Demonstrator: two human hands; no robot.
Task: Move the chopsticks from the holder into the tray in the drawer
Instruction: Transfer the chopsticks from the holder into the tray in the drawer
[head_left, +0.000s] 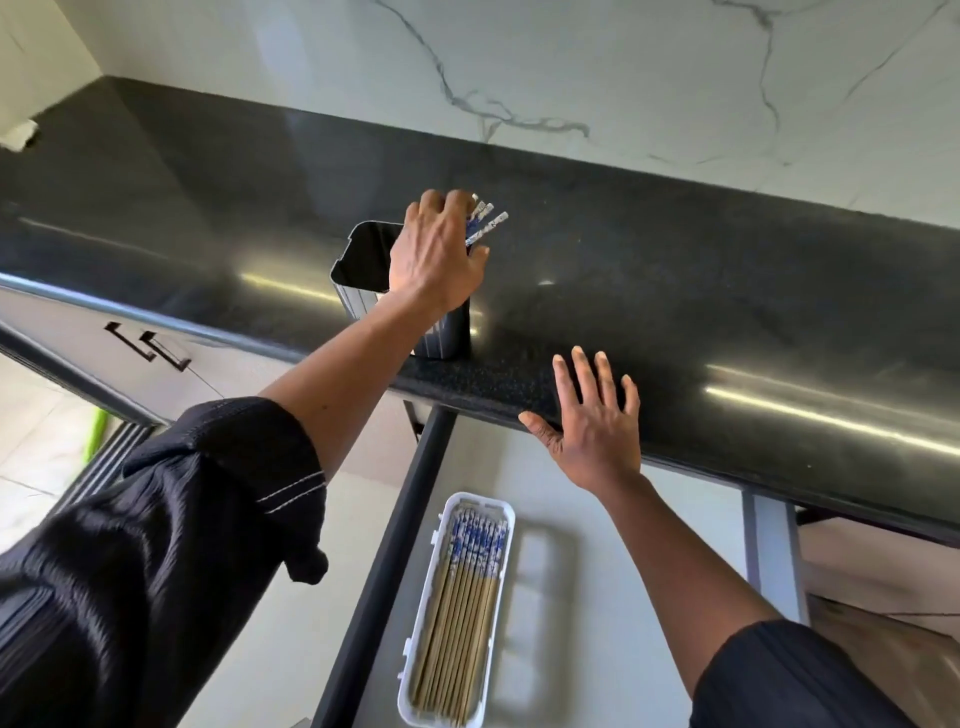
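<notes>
A dark ribbed holder (358, 291) stands on the black counter near its front edge. My left hand (439, 254) reaches over the holder's right side, fingers closed around the blue-and-white tops of a few chopsticks (488, 224) that stick out of it. My right hand (592, 421) rests open on the counter's front edge, fingers spread, holding nothing. Below, in the open drawer, a white tray (498, 506) holds several chopsticks (462, 597) lying side by side, patterned ends toward the counter.
The black counter (727, 291) runs across the view under a white marbled wall. The drawer's dark left rim (384, 561) runs beside the tray, with pale drawer floor (597, 597) to the tray's right. Cabinet handles (148, 345) show at left.
</notes>
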